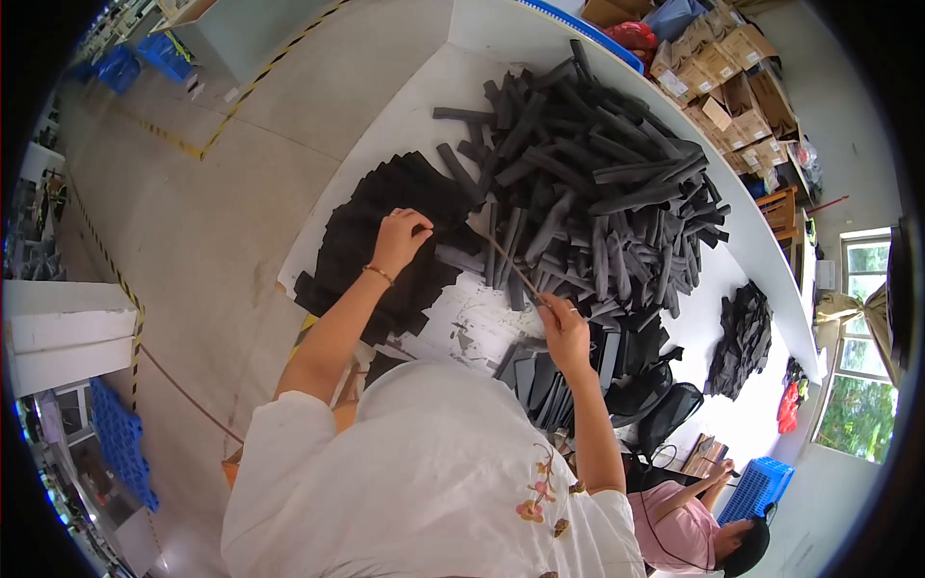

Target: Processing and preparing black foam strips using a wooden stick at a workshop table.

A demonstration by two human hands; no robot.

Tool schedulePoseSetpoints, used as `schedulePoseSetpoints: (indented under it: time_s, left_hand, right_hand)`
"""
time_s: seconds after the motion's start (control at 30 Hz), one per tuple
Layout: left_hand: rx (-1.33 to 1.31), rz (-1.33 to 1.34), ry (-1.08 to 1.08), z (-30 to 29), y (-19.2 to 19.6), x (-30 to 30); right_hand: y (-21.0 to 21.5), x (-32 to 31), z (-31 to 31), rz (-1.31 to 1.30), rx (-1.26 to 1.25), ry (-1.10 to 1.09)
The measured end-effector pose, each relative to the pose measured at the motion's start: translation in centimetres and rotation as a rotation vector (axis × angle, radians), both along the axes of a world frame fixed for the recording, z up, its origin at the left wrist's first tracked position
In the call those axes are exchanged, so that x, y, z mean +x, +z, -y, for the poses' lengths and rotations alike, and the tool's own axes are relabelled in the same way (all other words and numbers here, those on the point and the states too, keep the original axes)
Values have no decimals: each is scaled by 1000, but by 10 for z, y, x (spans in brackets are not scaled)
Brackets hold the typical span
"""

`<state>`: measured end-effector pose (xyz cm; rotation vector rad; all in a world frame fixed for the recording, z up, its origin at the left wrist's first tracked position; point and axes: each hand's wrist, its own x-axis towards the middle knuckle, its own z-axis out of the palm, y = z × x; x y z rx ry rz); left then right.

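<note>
My left hand (pixel 400 241) is over a spread of flat black sheet pieces (pixel 371 207) on the white table, its fingers curled together. Whatever may be between those fingertips is too small to make out. To the right, my right hand (pixel 567 335) grips the near end of a thin brownish stick (pixel 513 265), which slants up and left toward the edge of the black pieces. Beyond the stick lies a large heap of dark grey rolled tubes (pixel 597 164), some overlapping the flat pieces.
Dark flat panels (pixel 544 390) and black mesh pieces (pixel 670 409) crowd the table right of my body. Another black pile (pixel 740 337) lies farther right. A co-worker in pink (pixel 689 525) sits at lower right near a blue crate (pixel 758 489). Cardboard boxes (pixel 723 67) stand behind the table wall.
</note>
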<state>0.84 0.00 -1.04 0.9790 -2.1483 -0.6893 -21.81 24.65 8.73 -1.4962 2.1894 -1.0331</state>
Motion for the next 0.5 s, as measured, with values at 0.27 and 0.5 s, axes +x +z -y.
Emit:
schedulePoseSetpoints:
  time_s: [0.27,0.5]
  left_hand:
    - [340,-24,-178,7,48,11]
    - [662,8,-237,9,53,19]
  right_hand:
    - [29,-10,-1,-172,127,192]
    - [27,-11,-4,-162,104,204]
